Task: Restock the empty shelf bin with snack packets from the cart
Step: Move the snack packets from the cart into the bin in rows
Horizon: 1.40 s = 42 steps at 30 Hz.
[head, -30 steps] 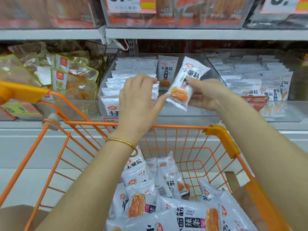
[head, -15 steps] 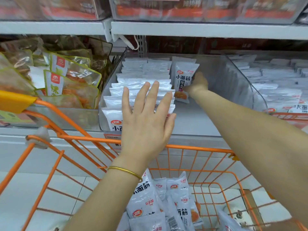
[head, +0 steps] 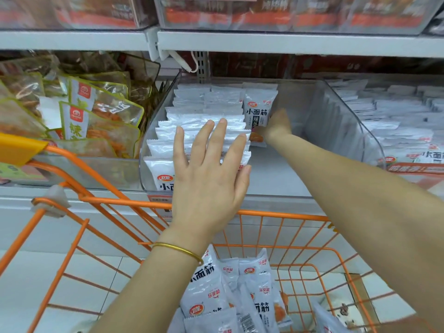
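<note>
Right hand (head: 276, 126) has carried packet (head: 258, 109) (marked 小面筋) into bin (head: 336, 121).

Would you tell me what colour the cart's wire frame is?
Orange; the cart shows best in the head view.

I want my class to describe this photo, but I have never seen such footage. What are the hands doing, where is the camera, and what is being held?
No machine here: a person works bare-handed, and the one camera sits on their head, looking down. The left hand is spread open, fingers straight, over the rows of packets in the clear shelf bin. The right hand reaches to the back and holds one upright snack packet. Below, the orange cart holds more packets.
</note>
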Each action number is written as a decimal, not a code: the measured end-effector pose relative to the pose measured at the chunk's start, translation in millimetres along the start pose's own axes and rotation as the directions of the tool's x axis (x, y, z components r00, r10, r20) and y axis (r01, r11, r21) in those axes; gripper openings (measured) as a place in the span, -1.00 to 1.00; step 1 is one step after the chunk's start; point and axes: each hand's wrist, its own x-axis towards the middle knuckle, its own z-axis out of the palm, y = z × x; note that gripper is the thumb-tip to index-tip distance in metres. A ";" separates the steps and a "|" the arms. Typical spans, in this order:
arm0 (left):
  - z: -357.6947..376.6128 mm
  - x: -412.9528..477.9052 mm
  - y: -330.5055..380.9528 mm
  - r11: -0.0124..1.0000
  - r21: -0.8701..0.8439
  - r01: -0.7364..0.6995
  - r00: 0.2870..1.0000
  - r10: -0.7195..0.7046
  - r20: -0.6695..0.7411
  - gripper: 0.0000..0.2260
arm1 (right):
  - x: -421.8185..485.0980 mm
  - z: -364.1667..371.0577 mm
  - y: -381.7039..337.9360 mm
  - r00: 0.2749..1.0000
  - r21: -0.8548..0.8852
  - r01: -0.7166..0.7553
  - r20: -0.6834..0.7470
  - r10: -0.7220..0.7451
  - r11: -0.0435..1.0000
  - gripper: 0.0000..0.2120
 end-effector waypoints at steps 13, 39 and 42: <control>-40.2 -8.4 42.2 0.988 -0.149 0.040 0.999 -0.041 -0.008 -0.66 | -207.6 -134.3 9.0 0.804 -0.058 0.310 0.549 -0.229 0.949 -0.98; -46.0 -35.3 54.1 0.798 -0.555 0.235 0.971 -0.163 0.177 -0.62 | -249.3 -127.0 71.5 0.581 0.342 -0.320 0.807 -0.102 0.884 -0.87; -44.6 -26.6 42.8 0.842 -0.504 0.193 0.980 -0.186 0.064 -0.62 | -243.9 -130.6 60.0 0.670 0.442 -0.414 0.740 -0.062 0.795 -0.88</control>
